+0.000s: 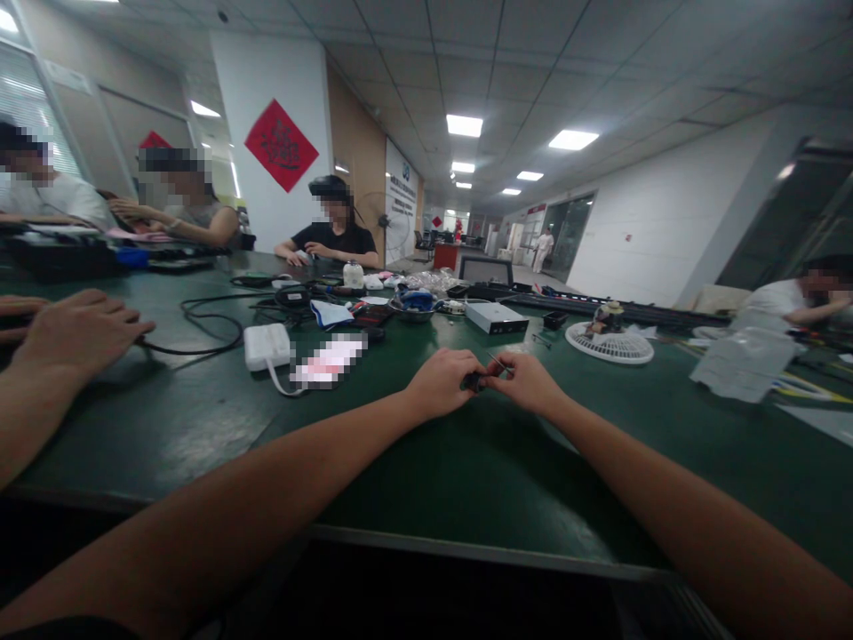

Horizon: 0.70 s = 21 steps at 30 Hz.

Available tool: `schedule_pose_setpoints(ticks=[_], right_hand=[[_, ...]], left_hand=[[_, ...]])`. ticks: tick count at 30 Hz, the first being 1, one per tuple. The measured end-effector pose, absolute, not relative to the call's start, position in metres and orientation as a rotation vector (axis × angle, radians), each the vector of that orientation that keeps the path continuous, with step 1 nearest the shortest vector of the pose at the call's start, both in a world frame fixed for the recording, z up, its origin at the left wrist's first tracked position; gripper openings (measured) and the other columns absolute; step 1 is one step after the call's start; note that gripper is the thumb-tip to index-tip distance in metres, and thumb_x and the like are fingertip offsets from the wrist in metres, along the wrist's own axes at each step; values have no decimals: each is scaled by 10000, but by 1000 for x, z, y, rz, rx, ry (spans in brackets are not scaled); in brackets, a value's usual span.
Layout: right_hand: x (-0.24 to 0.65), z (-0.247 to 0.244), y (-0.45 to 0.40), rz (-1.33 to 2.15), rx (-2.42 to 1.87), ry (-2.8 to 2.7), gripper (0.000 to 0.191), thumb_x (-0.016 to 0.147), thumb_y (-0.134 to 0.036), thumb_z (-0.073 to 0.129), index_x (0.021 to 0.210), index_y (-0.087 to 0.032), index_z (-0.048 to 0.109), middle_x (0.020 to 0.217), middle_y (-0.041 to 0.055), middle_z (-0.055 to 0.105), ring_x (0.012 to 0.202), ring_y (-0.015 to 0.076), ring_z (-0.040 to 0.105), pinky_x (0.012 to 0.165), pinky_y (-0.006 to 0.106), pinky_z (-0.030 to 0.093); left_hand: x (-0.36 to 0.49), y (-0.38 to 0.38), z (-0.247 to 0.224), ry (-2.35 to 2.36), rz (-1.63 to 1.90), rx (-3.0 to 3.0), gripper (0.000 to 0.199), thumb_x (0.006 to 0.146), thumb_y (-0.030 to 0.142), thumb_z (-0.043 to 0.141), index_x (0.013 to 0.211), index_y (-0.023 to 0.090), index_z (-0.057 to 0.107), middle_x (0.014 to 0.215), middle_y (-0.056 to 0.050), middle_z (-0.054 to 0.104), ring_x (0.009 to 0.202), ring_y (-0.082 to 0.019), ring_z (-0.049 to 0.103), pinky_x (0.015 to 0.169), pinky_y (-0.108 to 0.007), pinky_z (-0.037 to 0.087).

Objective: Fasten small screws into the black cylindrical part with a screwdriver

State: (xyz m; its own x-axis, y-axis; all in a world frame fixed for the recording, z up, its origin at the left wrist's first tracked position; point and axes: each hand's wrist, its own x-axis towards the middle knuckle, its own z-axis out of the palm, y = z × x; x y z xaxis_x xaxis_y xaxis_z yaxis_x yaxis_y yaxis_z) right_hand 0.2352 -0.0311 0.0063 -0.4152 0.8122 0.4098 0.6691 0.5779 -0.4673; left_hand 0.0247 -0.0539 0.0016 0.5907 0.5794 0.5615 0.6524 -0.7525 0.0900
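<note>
Over the green table (426, 498), my left hand (445, 384) has its fingers closed around a small dark part (473, 381). My right hand (523, 382) meets it there, fingertips pinched on a thin metal piece (497, 361) that points up and left. Both hands nearly touch at the dark part. The fingers cover most of the part, so what it is cannot be made out. A silver box (497, 317) lies just beyond my hands.
A white adapter (267, 347) with a cable lies left of my hands, near another person's hand (83, 333). A white fan grille (609, 343) and a clear plastic container (743, 363) stand to the right. Cables, a bowl (414, 305) and tools line the back.
</note>
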Motion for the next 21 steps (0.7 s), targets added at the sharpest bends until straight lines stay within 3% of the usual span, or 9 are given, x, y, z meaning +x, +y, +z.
schedule_pose_setpoints(ticks=[13,21], right_hand=[[237,15,-39,-26,-1084,-2313,118,810,-301,707,881,-214,742,832,18,746,677,166,597,634,280,369],[235,4,-36,289,-967,-2297,219,796,-266,689,998,-198,641,866,17,710,700,158,621,629,266,436]], left_hand=[[23,-56,3,-1020,-826,-2719,241,821,286,729,1031,193,657,1068,-57,698,1007,-227,643,851,-341,453],[25,-58,1,-1038,-825,-2700,258,833,234,693,1086,196,662,1098,-59,690,1012,-223,643,877,-350,459]])
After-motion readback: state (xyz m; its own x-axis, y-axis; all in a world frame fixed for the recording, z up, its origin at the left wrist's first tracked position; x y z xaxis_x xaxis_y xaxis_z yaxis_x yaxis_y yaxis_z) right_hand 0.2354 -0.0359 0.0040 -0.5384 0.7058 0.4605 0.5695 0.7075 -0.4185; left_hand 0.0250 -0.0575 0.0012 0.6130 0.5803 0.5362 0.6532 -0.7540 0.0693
